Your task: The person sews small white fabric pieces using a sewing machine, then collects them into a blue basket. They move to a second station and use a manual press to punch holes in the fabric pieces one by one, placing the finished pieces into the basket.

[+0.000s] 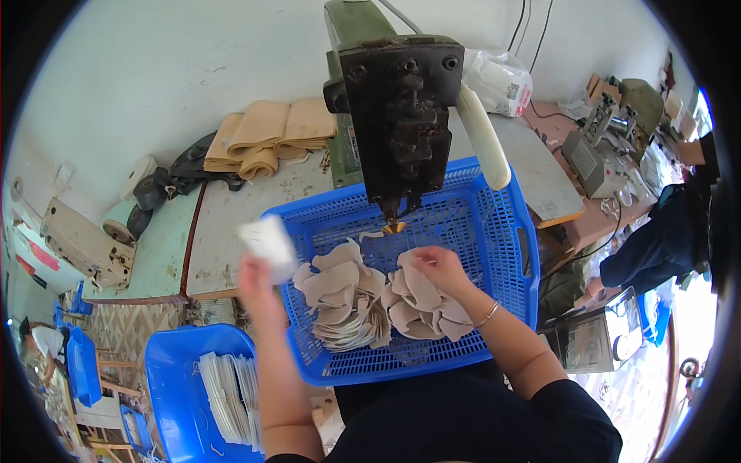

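Note:
My left hand is raised at the left rim of a blue plastic basket, gripping a white flat piece smeared by motion. Inside the basket lie two heaps of curved, beige-white cut pieces: a left heap, partly stacked, and a looser right heap. Over that right heap is my right hand, its fingers pinched together at the top pieces. Whether they hold one is hard to see. Just beyond the hands, the dark head of a green machine hangs over the basket, with a brass-coloured tip.
A blue tub with stacked white pieces stands low at the left. Folded tan sheets lie on the worktable. A white lever juts from the machine. At the right are a grey machine and another person.

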{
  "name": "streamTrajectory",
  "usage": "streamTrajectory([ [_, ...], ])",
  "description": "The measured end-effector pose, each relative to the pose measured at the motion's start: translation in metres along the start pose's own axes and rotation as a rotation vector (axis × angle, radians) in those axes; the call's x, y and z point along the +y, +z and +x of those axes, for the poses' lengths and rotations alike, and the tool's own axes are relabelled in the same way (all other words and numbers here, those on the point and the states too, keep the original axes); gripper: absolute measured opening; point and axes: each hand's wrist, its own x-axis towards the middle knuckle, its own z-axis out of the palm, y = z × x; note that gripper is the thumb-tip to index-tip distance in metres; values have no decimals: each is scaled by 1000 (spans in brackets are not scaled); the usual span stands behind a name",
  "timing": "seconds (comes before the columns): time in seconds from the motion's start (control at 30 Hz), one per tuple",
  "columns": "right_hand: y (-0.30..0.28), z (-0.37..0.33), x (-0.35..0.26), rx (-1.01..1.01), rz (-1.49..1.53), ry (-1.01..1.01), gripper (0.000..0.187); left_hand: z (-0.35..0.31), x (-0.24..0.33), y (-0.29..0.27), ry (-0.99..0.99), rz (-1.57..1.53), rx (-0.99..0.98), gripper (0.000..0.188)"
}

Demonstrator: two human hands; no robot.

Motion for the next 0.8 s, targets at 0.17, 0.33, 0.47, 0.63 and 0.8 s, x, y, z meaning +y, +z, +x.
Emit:
streamTrajectory([
  [0.17, 7, 5, 50, 73, -439, 38, 63, 111, -5, -100, 15, 578, 221, 36],
  [0.33, 29, 1, 49, 88, -739, -15, 65, 136, -45, -122, 105, 1191, 271, 37],
  [0.47, 37, 0, 55, 112, -803, -67, 58, 96, -45, -66, 698, 1107, 454, 34],
  [0.63, 45, 4, 51, 125, -564, -128, 37, -21, -56, 46, 391, 730, -172, 26],
  [0.8, 22, -6, -1, 278, -57, -246, 12, -103, -66, 88, -342, 178, -300, 39],
])
